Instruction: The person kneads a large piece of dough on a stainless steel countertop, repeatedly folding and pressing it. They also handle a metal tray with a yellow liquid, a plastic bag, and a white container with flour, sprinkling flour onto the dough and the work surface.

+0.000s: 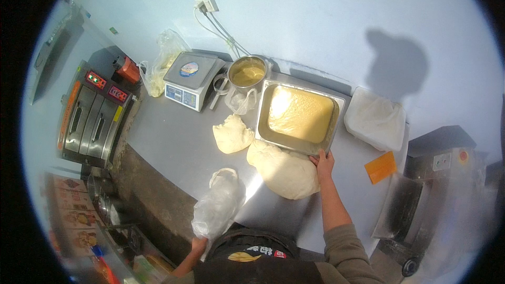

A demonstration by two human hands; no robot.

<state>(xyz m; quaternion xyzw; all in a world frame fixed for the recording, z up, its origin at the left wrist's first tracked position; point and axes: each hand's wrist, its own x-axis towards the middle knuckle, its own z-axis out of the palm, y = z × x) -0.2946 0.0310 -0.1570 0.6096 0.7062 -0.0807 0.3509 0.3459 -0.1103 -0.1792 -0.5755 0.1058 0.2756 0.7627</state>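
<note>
My right hand [324, 164] grips the near right corner of a deep rectangular steel pan [294, 149], which holds a yellow, wet-looking mass. Down by the table's front edge, my left hand [199, 244] is closed on the gathered end of a clear plastic bag [216, 205]. The bag looks bulky, but what is in it cannot be made out. A large slab of pale dough [286, 173] lies against the pan's near side, close to my right wrist. Left of it sits a smaller lump of dough [232, 134].
Behind stand a digital scale [193, 69], a steel pot [247, 74] of yellowish paste and a filled plastic bag [158, 76]. At right are a plastic-covered white tub [374, 121], an orange scraper-like card [381, 167] and a machine [447, 179]. A steel oven [92, 118] stands at left.
</note>
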